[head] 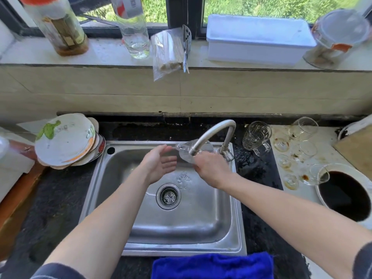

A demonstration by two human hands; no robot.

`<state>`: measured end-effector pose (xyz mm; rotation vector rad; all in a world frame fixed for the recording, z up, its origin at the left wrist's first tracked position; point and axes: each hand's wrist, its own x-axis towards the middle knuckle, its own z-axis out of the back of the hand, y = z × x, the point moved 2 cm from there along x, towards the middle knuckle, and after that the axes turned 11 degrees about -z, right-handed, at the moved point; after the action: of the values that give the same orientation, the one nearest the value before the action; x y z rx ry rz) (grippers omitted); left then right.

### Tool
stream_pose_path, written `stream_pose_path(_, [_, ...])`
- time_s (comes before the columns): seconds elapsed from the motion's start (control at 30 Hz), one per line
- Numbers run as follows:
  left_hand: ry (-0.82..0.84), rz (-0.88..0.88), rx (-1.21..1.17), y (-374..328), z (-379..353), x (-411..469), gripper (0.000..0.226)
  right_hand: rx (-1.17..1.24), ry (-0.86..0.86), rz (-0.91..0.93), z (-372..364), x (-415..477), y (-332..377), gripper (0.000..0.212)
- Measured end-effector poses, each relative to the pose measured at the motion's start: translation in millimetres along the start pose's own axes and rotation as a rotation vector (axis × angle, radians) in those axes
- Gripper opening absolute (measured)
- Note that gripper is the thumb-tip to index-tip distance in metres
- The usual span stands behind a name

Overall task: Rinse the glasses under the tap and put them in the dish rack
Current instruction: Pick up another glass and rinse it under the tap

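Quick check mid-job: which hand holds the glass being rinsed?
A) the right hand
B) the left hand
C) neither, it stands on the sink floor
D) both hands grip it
A: the right hand grips the glass under the spout of the tap, while the left hand is held beside it with fingers straight, gripping nothing.

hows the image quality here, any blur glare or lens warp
Head view: strong wide-angle warp, so the sill bows and the bottle at top left leans. Head view: daylight from the window washes out the white box. Head view: the glass under the tap smears into a blur by the right hand. Head view: the sink shows a soft sheen, no hard glare.
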<state>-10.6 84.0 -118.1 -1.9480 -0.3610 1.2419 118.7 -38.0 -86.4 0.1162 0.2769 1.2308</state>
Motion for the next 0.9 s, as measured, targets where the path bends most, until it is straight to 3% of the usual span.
stream_pose_path(0.17, [0.058, 0.080, -0.347, 18.0, -31.4, -4.4, 0.049, 0.282, -0.010, -0.044, -9.4, -1.1, 22.9, 0.026])
stream_pose_path(0.23, [0.039, 0.068, -0.494, 16.8, -32.0, 0.2, 0.046, 0.301, -0.063, 0.084, -15.2, -15.3, 17.7, 0.023])
stream_pose_path(0.3, [0.026, 0.069, -0.532, 14.7, -31.3, 3.6, 0.038, 0.167, -0.072, 0.203, -18.6, -22.5, 8.2, 0.039])
stream_pose_path(0.43, [0.005, 0.062, -0.274, 16.1, -34.4, 10.2, 0.047, -0.079, -0.061, 0.123, -18.9, 2.2, 7.6, 0.057])
stream_pose_path(0.5, [-0.031, 0.064, -0.218, 12.8, -24.4, 15.0, 0.049, -0.061, -0.036, 0.221, -21.9, -1.9, 1.1, 0.060])
stream_pose_path(0.6, [-0.063, 0.088, -0.130, 10.8, -7.2, 22.3, 0.052, -0.071, -0.096, 0.379, -22.5, -17.3, -15.5, 0.053])
stream_pose_path(0.73, [0.018, 0.120, -0.035, 16.1, -21.7, 15.0, 0.049, -0.117, -0.090, 0.288, -25.9, -5.8, -3.5, 0.035])
stream_pose_path(0.9, [0.119, 0.060, -0.041, 13.2, -7.1, 18.4, 0.057, 0.117, -0.147, 0.329, -12.6, -12.0, -4.5, 0.036])
